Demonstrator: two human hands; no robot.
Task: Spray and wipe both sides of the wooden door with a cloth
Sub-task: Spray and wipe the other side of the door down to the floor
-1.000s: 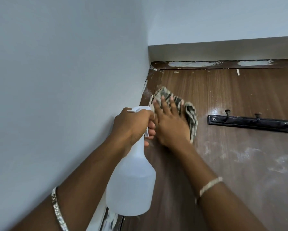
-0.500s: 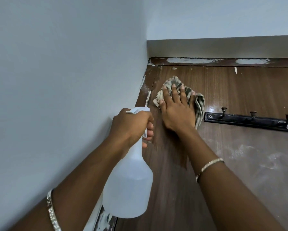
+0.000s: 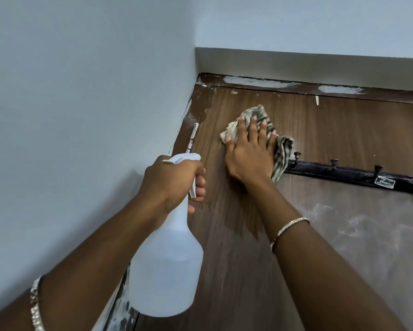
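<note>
Our left hand [image 3: 174, 182] curls round the neck of the spray bottle [image 3: 165, 271] near the hinge [image 3: 193, 139], while our right hand [image 3: 248, 156], fingers straight, presses the striped cloth [image 3: 255, 114] flat against the upper wooden door [image 3: 332, 130], just beside the black hook rail [image 3: 344, 174].

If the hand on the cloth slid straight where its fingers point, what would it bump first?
Probably the top of the door frame, with its white paint smears. The right hand points up the door; the hook rail sits off to the side.
</note>
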